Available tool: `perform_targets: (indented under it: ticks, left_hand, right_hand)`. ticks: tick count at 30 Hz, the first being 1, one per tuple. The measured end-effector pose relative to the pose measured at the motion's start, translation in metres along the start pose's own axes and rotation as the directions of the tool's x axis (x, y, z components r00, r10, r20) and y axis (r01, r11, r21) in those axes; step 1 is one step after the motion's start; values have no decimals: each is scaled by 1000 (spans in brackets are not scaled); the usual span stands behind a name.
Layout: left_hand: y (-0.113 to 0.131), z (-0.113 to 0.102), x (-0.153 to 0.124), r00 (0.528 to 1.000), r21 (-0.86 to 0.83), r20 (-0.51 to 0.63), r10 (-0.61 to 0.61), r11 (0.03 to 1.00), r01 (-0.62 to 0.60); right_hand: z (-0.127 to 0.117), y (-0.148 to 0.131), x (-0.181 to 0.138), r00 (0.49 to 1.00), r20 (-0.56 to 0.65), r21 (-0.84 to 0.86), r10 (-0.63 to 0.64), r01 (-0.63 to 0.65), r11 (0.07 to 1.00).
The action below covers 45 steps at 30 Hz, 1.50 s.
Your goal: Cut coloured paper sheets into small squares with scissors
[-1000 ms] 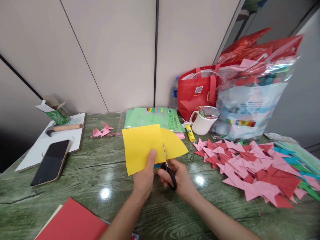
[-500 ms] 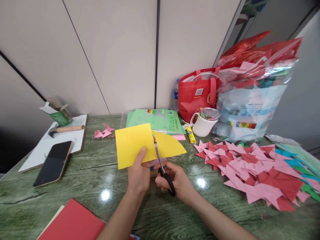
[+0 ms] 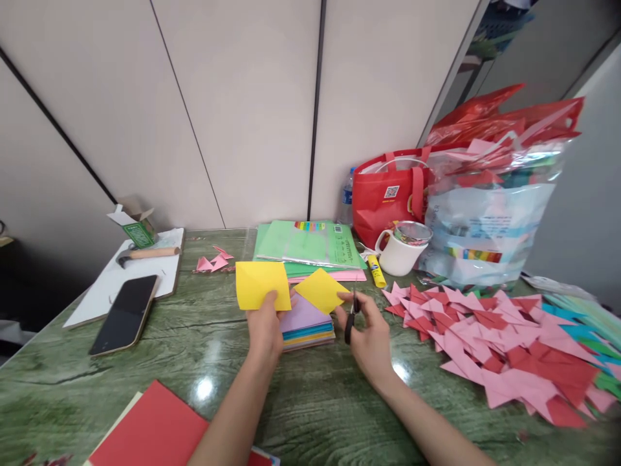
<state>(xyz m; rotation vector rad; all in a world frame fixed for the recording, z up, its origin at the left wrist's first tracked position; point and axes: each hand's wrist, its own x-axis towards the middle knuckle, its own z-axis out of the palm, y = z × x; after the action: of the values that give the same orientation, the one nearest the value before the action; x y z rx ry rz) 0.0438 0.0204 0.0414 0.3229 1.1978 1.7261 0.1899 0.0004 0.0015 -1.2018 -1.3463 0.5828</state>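
My left hand (image 3: 264,323) is closed on a yellow sheet of paper (image 3: 262,285), thumb on its front. In my right hand (image 3: 371,336) is a pair of black-handled scissors (image 3: 350,323), blades pointing up. The fingertips of that hand also touch the right corner of a separate yellow paper piece (image 3: 321,291), which sits apart from the sheet. Below and between the hands lies a stack of coloured paper (image 3: 308,327) with a lilac sheet on top.
Folded pink and red paper pieces (image 3: 504,343) spread at the right, before a clear bag (image 3: 485,226). A white mug (image 3: 400,255), glue stick (image 3: 376,270) and green paper packs (image 3: 310,246) stand behind. Left are a phone (image 3: 125,314) and hammer (image 3: 150,254); red paper (image 3: 155,427) lies in front.
The yellow paper has come apart into two pieces. My right hand has moved right with the scissors, away from the left-hand sheet, and the paper stack is now uncovered.
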Motion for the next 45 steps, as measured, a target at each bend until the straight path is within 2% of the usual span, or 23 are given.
perform_targets:
  ticks: [4, 7, 9, 15, 17, 19, 22, 25, 27, 30, 33, 35, 37, 40, 42, 43, 44, 45]
  left_hand:
    - [-2, -1, -2, 994, 60, 102, -45, 997, 39]
    - [-3, -1, -4, 982, 83, 154, -112, 992, 100]
    - [-4, -2, -3, 975, 71, 177, -136, 990, 125]
    - [-6, -4, -3, 943, 62, 278, -181, 983, 171]
    - [-7, -3, -5, 923, 70, 340, -181, 983, 167]
    - [-9, -2, -7, 912, 64, 378, -157, 988, 144]
    - [-12, -1, -9, 906, 70, 412, -98, 995, 76]
    - [-15, -1, -11, 878, 106, 475, -64, 994, 15]
    - [-18, -1, -13, 869, 133, 492, -46, 991, -23]
    - [-20, -1, -16, 839, 178, 543, -39, 982, -70]
    - [-22, 0, -21, 819, 220, 571, -63, 972, -79]
    - [-22, 2, -24, 862, 211, 504, -55, 976, -61]
    - [-21, 4, -23, 921, 130, 391, -5, 990, -49]
    - [-15, 5, -11, 981, 11, 143, 132, 991, -135]
    - [-7, 1, 3, 969, 15, -85, 233, 972, -233]
    - [-2, -1, 11, 931, 4, -248, 267, 962, -274]
    - [2, -5, 19, 896, 6, -345, 280, 955, -296]
    - [6, -8, 27, 873, 5, -394, 288, 950, -311]
  right_hand:
    - [-4, 29, 17, 1000, 19, -242, -3, 8, 970]
    - [-5, 48, 23, 997, 73, -280, -8, 28, 960]
    - [-3, 54, 23, 997, 69, -265, -26, 44, 963]
    - [8, 52, 23, 999, 42, -35, -4, 6, 999]
    - [9, 50, 24, 1000, -24, -7, 4, -4, 1000]
    - [7, 48, 27, 989, -145, 23, 12, -8, 1000]
    - [2, 40, 30, 946, -322, 67, 20, 2, 998]
    - [0, 29, 27, 923, -385, 160, 12, 53, 986]
    - [3, 22, 21, 945, -325, 228, -35, 114, 967]
    - [8, 16, 9, 966, -144, 210, -216, 243, 947]
    - [10, 11, 0, 920, 33, 168, -391, 381, 909]
    - [9, 9, -2, 888, 81, 142, -453, 439, 887]
    - [8, 6, -2, 877, 84, 121, -473, 463, 878]
    - [7, 7, 0, 871, 72, 80, -487, 481, 873]
    - [8, 11, 1, 846, 150, 19, -511, 514, 857]
    - [9, 13, 1, 825, 216, -20, -522, 538, 843]
    - [10, 16, 1, 798, 296, -60, -524, 563, 824]
    - [11, 19, 0, 770, 373, -97, -518, 588, 803]
